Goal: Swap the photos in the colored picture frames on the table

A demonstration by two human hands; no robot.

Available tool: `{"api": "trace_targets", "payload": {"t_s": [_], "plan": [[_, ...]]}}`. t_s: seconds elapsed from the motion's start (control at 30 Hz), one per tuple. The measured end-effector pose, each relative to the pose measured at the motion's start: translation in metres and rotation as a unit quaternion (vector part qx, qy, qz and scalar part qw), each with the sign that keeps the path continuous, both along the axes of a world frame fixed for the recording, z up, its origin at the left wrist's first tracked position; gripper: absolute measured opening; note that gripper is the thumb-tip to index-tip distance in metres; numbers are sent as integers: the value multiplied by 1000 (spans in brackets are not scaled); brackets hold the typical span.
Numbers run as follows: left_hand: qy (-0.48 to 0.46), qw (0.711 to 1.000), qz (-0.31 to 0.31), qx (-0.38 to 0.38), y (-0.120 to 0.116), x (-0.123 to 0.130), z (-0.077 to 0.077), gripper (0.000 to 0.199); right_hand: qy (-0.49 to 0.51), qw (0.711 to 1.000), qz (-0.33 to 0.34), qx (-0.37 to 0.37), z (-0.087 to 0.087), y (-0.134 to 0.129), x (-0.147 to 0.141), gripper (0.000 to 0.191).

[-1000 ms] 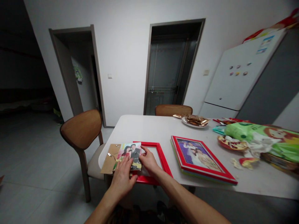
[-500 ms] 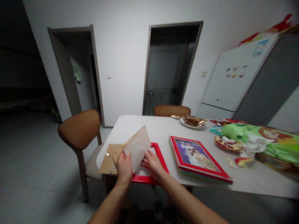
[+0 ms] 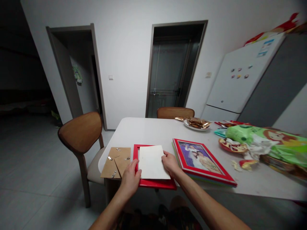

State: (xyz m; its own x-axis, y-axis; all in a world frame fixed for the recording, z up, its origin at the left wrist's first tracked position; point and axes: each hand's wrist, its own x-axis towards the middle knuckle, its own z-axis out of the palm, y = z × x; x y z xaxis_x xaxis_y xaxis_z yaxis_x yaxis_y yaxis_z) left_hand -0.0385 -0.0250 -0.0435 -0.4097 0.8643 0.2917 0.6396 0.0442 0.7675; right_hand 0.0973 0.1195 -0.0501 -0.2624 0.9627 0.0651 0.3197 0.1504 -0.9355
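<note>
A cream sheet of paper (image 3: 153,161) lies almost flat over a red picture frame (image 3: 157,183), blank side up. My left hand (image 3: 130,177) holds the sheet's left edge, thumb near its lower left and fingers by the frame's side. On the opposite edge, my right hand (image 3: 169,163) grips the sheet with bent fingers. Left of the frame rests a brown backing board (image 3: 109,163) with metal clips and a stand flap. To the right, a red-framed photo (image 3: 200,158) tops a small stack of frames.
Farther back on the white table (image 3: 136,129) stands a plate (image 3: 196,128) of gold-wrapped packets. A green package (image 3: 259,134), crumpled tissue (image 3: 260,148) and pomegranate pieces (image 3: 232,147) occupy the right side. Wooden chairs (image 3: 81,132) stand at the left and far side.
The sheet was tilted up above the frame and has come down over it. My left hand moved from its lower left face to the left edge; my right hand shifted to the right edge.
</note>
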Motion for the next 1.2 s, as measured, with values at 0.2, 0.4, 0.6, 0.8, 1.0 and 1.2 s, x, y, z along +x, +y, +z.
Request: {"api": "trace_targets", "payload": {"t_s": [0.2, 0.4, 0.6, 0.8, 1.0, 1.2], "plan": [[121, 990, -44, -50, -3, 6, -5, 40, -55, 998, 7, 25, -4, 3, -7, 45], [175, 977, -64, -107, -5, 6, 0, 43, -97, 994, 8, 47, -5, 5, -9, 44], [217, 963, -75, -143, -7, 9, 8, 37, -173, 981, 16, 91, 3, 4, -10, 36], [226, 959, -78, -151, -7, 10, 8, 36, -360, 917, -10, 170, 4, -7, -10, 31], [177, 974, -84, -116, -19, -2, 10, 45, -412, 883, -3, 224, 1, -11, -6, 34], [217, 957, 1, -192, -52, -74, 0, 69, -303, 906, 92, 282, 13, -44, -29, 35]]}}
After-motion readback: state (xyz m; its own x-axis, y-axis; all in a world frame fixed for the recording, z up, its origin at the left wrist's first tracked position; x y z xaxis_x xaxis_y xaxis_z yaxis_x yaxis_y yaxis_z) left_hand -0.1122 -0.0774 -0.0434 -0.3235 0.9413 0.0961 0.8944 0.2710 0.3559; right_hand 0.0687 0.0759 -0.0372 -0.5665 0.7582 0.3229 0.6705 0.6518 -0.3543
